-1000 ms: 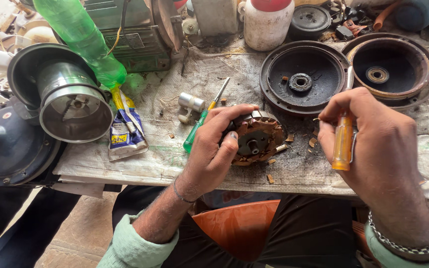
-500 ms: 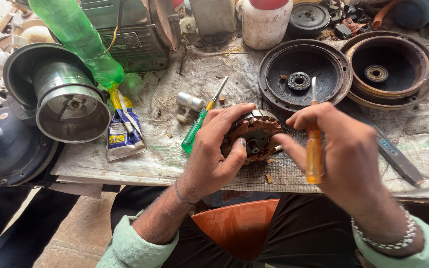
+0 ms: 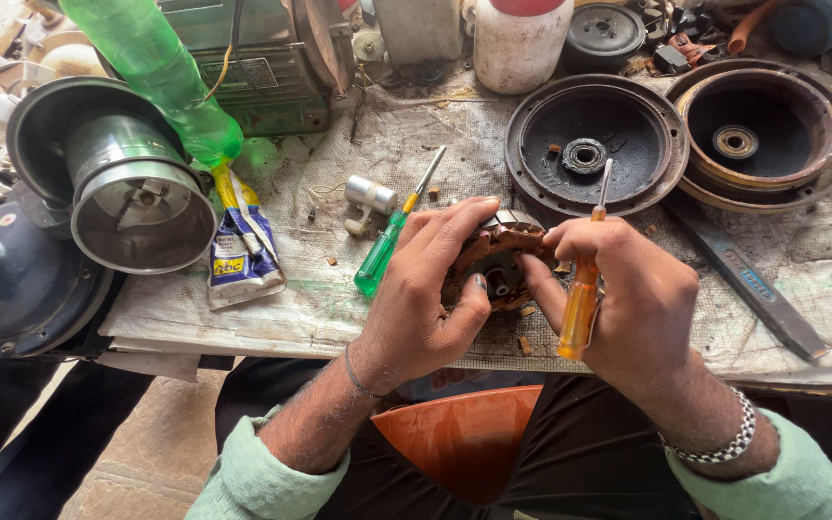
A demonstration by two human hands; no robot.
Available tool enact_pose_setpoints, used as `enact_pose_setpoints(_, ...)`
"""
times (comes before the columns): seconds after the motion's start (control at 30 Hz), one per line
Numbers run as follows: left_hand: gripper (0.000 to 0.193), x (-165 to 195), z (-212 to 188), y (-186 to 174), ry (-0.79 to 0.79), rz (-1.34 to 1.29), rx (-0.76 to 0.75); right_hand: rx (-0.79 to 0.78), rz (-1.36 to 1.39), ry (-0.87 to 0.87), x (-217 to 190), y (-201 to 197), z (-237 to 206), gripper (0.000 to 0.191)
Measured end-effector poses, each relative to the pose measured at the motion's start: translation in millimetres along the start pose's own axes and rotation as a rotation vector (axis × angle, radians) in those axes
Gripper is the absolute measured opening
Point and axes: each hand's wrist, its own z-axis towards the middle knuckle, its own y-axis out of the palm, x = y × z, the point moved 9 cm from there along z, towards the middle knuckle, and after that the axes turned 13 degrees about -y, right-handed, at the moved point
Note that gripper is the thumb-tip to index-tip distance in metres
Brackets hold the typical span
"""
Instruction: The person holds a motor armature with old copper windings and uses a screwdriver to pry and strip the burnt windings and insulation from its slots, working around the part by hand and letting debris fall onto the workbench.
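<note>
motor winding (image 3: 499, 258): mostly hidden by left hand (image 3: 426, 289) and right hand (image 3: 633, 299)
green bottle (image 3: 161, 72): top cut off by frame edge
white jar (image 3: 520, 43): lid cropped
tube (image 3: 241, 252): print too small to tell

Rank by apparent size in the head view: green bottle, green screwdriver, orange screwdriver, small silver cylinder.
1. green bottle
2. green screwdriver and orange screwdriver: look alike, unranked
3. silver cylinder
</note>
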Motion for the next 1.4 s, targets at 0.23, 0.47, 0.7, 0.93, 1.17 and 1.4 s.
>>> enact_pose_setpoints(0.23, 0.066, 0, 0, 0, 0.010, 0.019, 0.008, 0.033, -0.077, -0.100, -15, -1, -2, 0.030)
enact_pose_setpoints(0.47, 0.065, 0, 0, 2, 0.022, 0.031, 0.011, -0.026, -0.125, -0.109, -12, 8, -4, 0.028)
enact_pose_setpoints(0.7, 0.059, 0, -1, 4, 0.038, 0.034, -0.014, -0.030, 0.000, -0.031, -1, 9, -7, 0.028)
enact_pose_setpoints(0.93, 0.060, -3, -3, 6, 0.046, 0.028, -0.002, -0.026, 0.088, 0.035, 4, 7, -4, 0.029)
enact_pose_setpoints(1.17, 0.059, -3, -4, 5, 0.056, 0.041, 0.023, 0.058, -0.094, -0.130, -24, 2, -4, 0.033)
enact_pose_setpoints(1.4, 0.061, 2, -5, 6, 0.084, 0.059, 0.013, 0.017, -0.130, -0.103, -16, 9, -8, 0.035)
